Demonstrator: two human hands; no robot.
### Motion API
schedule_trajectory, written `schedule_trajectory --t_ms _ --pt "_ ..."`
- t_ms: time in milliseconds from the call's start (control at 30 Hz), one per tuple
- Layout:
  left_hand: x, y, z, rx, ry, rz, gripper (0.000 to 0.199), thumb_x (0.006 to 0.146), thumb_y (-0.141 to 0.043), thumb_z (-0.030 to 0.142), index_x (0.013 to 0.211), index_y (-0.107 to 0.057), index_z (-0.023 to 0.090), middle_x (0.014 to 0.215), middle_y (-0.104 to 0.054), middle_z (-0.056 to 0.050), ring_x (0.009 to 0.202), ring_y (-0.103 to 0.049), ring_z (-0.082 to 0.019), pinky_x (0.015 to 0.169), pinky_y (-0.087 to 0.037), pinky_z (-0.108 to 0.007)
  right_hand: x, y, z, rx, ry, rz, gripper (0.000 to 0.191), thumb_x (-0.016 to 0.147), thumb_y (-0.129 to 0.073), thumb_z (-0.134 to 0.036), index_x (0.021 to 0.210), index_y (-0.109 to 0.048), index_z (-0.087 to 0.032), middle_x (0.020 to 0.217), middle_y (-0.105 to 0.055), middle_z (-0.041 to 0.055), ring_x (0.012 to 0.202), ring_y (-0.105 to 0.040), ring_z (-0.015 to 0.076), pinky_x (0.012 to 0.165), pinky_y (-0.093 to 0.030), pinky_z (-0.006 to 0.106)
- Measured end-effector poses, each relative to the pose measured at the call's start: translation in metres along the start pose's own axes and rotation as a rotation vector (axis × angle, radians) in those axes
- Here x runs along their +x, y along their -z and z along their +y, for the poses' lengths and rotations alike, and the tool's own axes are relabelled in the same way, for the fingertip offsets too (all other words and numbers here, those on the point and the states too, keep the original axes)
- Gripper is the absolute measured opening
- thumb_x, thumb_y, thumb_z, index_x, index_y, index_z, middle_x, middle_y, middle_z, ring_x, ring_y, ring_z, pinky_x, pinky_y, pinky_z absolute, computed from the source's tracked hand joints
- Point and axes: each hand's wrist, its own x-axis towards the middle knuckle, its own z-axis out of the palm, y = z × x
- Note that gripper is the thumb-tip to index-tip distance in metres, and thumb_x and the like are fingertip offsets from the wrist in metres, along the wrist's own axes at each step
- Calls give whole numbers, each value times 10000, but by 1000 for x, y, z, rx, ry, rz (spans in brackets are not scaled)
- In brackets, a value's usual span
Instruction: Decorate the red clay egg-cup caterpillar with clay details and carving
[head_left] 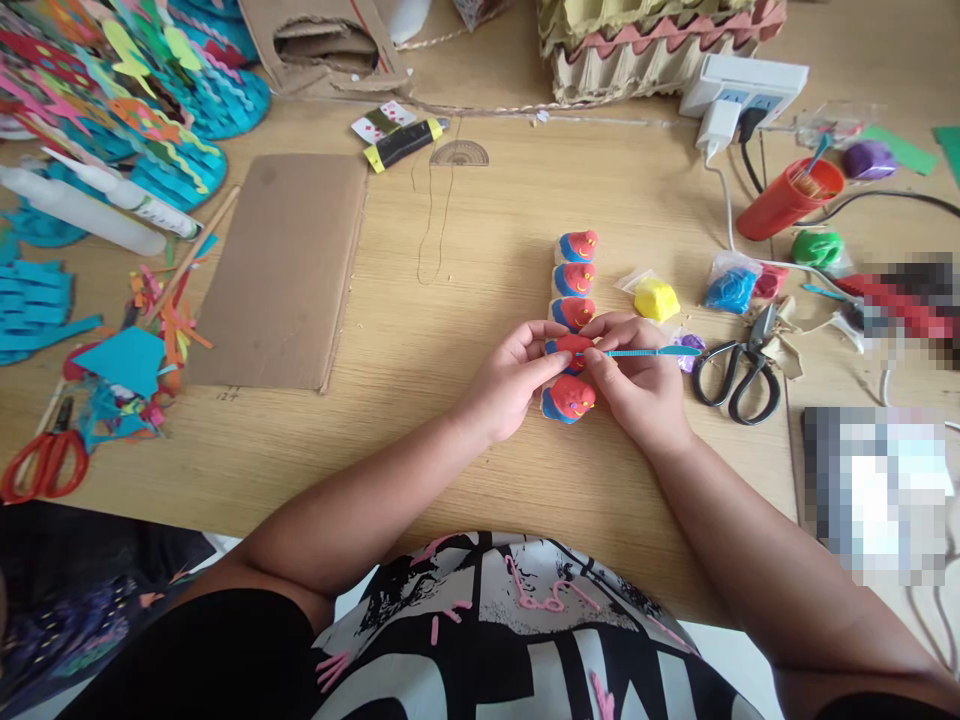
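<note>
A row of several small bumps, apparently a strip of egg carton (575, 281), runs away from me, covered in red and blue clay. Yellow smiles and dots mark some of the bumps. My left hand (510, 382) curls round the second-nearest bump, thumb and fingers on its sides. Between the fingertips of my right hand (643, 385) is a thin blue clay modelling tool (652, 351), its tip against that same bump and its flat end pointing right. The nearest bump (571, 398) shows a purple dot. My fingers partly cover the bump being worked on.
Yellow clay (655, 298), blue clay (731, 285) and black-handled scissors (741, 370) lie to the right, near a red cup (790, 198) and power strip (745, 88). A cardboard sheet (281, 270), paper scraps and red scissors (46, 462) are on the left; egg trays (652, 45) stand behind.
</note>
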Motion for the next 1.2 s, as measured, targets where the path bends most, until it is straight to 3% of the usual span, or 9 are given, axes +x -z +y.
schedule_trajectory --t_ms 233,800,1000,1200 --pt "1 2 1 -5 2 -7 416 783 -950 213 1079 -659 196 997 -824 -7 863 -783 -133 741 -591 -247 1 -1 -3 57 -36 16 269 957 -811 -470 899 -623 -287 1044 -733 36 1041 -704 233 976 -593 453" --pt "0 1 1 33 3 25 350 833 -900 183 1093 -666 194 965 -803 4 749 -743 -101 674 -561 -222 1 2 -1 -51 17 -6 223 973 -788 -453 931 -642 -290 1074 -750 45 1057 -710 245 999 -570 488" --pt "2 3 3 -41 15 8 340 817 -909 170 1072 -686 192 1011 -816 -10 881 -776 -127 753 -584 -238 1 0 0 101 -48 43 271 944 -832 -465 888 -638 -284 1089 -764 33 1073 -728 230 999 -602 460" --pt "4 9 10 -106 57 -11 338 831 -904 205 1107 -708 200 1066 -814 -13 903 -760 -132 757 -583 -248 2 -1 3 201 -89 76 336 925 -846 -507 871 -599 -285 1177 -795 27 1186 -750 255 1080 -612 503"
